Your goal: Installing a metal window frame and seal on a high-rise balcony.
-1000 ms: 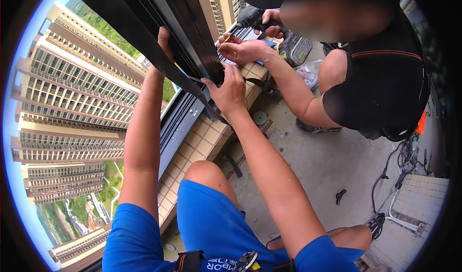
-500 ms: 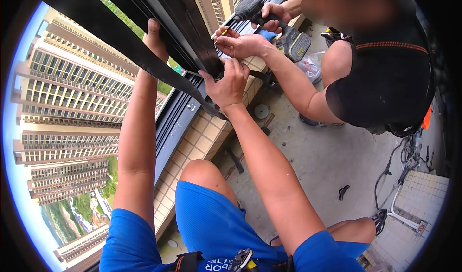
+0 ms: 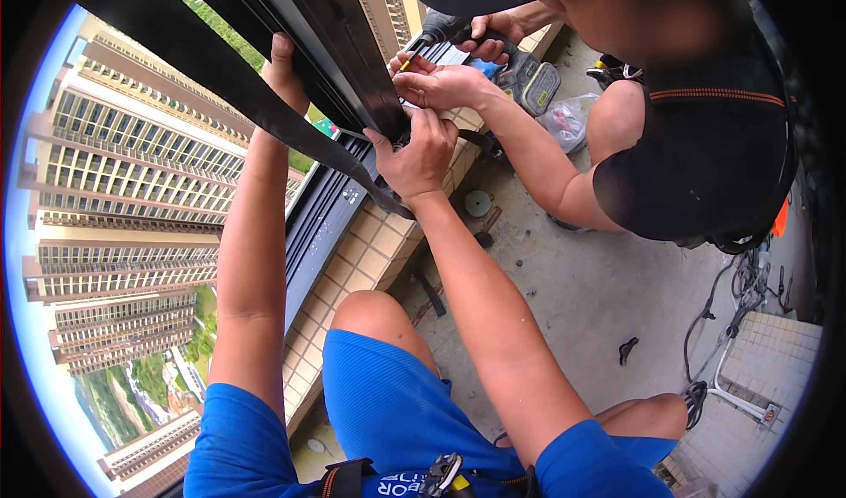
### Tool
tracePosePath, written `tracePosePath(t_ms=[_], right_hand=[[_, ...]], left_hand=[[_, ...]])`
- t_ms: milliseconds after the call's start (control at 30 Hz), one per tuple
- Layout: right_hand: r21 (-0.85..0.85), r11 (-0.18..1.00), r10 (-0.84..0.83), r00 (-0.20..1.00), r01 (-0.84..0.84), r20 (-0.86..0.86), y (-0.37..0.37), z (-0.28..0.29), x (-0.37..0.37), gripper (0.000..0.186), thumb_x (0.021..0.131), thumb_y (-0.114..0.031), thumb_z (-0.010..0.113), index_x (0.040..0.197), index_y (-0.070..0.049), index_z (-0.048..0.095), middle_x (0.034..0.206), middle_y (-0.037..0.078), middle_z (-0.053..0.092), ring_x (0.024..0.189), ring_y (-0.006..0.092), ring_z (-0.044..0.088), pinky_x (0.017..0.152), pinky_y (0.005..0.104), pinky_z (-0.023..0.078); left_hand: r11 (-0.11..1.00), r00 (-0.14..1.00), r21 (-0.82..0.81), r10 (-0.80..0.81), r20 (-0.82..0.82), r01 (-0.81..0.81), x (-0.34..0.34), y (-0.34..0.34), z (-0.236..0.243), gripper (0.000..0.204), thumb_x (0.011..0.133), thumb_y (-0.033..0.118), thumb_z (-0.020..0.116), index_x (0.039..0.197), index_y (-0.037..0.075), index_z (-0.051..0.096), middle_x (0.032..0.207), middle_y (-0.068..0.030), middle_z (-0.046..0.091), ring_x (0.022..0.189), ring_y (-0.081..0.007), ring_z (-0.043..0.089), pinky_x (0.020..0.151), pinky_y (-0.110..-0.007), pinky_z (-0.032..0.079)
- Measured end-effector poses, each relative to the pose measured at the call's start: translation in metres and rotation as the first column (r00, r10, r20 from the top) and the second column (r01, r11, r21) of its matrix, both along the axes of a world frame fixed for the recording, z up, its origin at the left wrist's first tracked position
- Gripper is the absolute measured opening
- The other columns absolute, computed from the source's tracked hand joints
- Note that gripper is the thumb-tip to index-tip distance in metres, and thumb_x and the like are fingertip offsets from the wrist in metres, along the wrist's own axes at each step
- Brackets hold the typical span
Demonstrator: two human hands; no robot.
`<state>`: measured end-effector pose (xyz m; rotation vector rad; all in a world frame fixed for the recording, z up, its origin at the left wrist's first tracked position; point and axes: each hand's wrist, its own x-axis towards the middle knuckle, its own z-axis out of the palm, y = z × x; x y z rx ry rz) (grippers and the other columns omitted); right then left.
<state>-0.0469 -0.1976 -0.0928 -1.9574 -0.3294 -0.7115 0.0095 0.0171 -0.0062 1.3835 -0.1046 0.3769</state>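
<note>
My left hand (image 3: 284,73) grips an upright dark metal frame (image 3: 352,48) behind a black strap (image 3: 238,101) that slants across it. Lower down, my right hand (image 3: 416,156) has its fingers wrapped on the frame's lower end, above a dark rail (image 3: 313,234) on a tiled ledge (image 3: 357,256). Just above my right hand, a co-worker's near hand (image 3: 449,86) pinches a thin yellow-handled or yellow-banded piece (image 3: 407,63) at the frame. Their other hand (image 3: 493,44) holds a cordless drill (image 3: 441,26) pointed toward that piece.
The co-worker (image 3: 696,154) crouches at the upper right, near a plastic bag (image 3: 568,119). Tangled cables (image 3: 745,291) and a small dark object (image 3: 628,351) lie on the concrete floor (image 3: 573,322). At the left, beyond the ledge, is a steep drop beside high-rise buildings (image 3: 132,189).
Both my hands moved slightly up and left over the first half second, then held still. The co-worker's drill has moved slightly down and left since half a second ago.
</note>
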Motion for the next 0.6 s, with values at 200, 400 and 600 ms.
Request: tracePosePath(t_ms=[200,400,600], right_hand=[[-0.017,1.000,-0.019,1.000,0.019,0.004,0.002,-0.002,0.000,0.060,0.079,-0.052,0.081,0.110,-0.001,0.068,0.102,0.016,0.069,0.102,0.0368,0.064,0.094,0.0486,0.041],[-0.010,1.000,-0.021,1.000,0.021,0.000,0.002,-0.002,-0.001,0.060,0.080,-0.052,0.080,0.111,-0.001,0.068,0.103,0.016,0.069,0.102,0.0362,0.064,0.095,0.0488,0.041],[-0.018,1.000,-0.021,1.000,0.020,-0.018,0.001,-0.002,-0.001,0.061,0.079,-0.051,0.081,0.113,-0.002,0.068,0.104,0.016,0.069,0.104,0.0355,0.064,0.096,0.0484,0.040]], left_hand=[[0.999,1.000,0.031,0.024,-0.001,-0.024,0.006,0.009,-0.007,0.084,0.100,0.070,0.048,0.150,0.002,0.046,0.143,-0.0144,0.058,0.131,-0.0288,0.057,0.114,-0.043,0.043],[0.990,0.998,0.131,0.053,-0.022,-0.050,0.006,0.015,-0.008,0.084,0.100,0.070,0.048,0.149,0.002,0.047,0.142,-0.0143,0.059,0.131,-0.0286,0.057,0.114,-0.043,0.043],[0.996,0.999,0.078,0.049,-0.012,-0.048,0.003,0.005,-0.002,0.082,0.100,0.069,0.048,0.150,0.004,0.047,0.143,-0.0140,0.058,0.131,-0.0286,0.056,0.115,-0.042,0.042]])
